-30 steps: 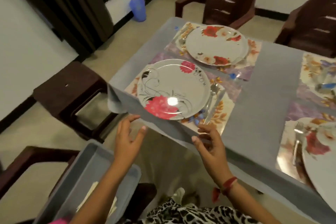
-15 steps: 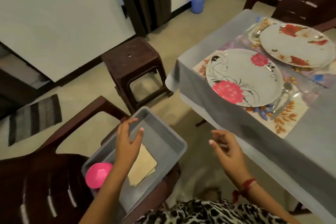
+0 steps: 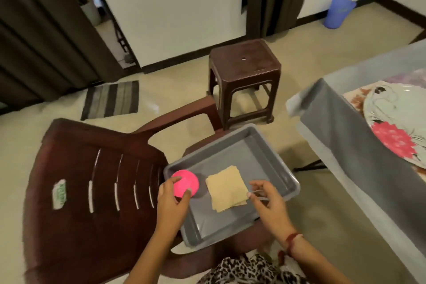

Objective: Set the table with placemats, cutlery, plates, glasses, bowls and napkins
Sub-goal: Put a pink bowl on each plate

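Observation:
A grey tray (image 3: 272,152) sits on the seat of a brown plastic chair (image 3: 92,180). Inside it are a pink bowl (image 3: 187,182) at the left end and a stack of beige napkins (image 3: 227,188) in the middle. My left hand (image 3: 171,200) holds the bowl's near edge between finger and thumb. My right hand (image 3: 267,200) hovers with loosely curved fingers at the right edge of the napkins, its thumb tip at the stack. At the right, the table under a grey cloth (image 3: 345,145) carries a floral plate (image 3: 401,127) on a placemat (image 3: 355,99).
A dark brown stool (image 3: 244,69) stands on the floor beyond the tray, between the chair and the table corner. A striped mat (image 3: 110,99) lies by the dark curtains at the left. A blue bin (image 3: 338,12) stands by the far wall.
The view has swung left from the table to the chair. Both hands came down over the tray: the left took hold of the pink bowl, the right moved to the napkins.

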A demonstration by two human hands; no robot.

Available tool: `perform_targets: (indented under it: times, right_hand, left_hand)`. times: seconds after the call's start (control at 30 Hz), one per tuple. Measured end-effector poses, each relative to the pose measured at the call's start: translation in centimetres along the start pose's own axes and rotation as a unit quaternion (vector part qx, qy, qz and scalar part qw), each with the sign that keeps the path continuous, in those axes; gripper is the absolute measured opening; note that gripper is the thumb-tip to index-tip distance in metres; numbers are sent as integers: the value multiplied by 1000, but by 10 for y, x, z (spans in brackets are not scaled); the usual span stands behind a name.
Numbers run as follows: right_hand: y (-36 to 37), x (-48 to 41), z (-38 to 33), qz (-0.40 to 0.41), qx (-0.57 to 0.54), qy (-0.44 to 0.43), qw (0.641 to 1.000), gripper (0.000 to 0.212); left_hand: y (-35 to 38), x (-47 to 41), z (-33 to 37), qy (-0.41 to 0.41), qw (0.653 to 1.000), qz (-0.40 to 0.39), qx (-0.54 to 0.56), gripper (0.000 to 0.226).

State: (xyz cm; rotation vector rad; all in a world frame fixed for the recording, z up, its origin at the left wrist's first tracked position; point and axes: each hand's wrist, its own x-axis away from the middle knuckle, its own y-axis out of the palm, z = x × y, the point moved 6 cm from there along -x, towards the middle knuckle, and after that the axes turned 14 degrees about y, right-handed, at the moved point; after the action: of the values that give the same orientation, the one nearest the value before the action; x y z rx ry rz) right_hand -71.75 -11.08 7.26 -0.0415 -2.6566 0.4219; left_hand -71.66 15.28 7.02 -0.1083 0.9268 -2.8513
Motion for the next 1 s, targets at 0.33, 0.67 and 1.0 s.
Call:
perform_targets:
  times: [0.33,0.67,1.0]
  right_hand:
    - [130,-96,55,-110,87,83,987,25]
    - [263,-191,133,-164,-24,331,929,66]
    - [267,-187,145,-155,41,364,918,48]
  left_hand:
    - [4,4,-103,-152,988,28,-13,53]
    - [22,19,-177,-254,963,82,26,48]
    - [8,32,-172,-239,958,130,91,30]
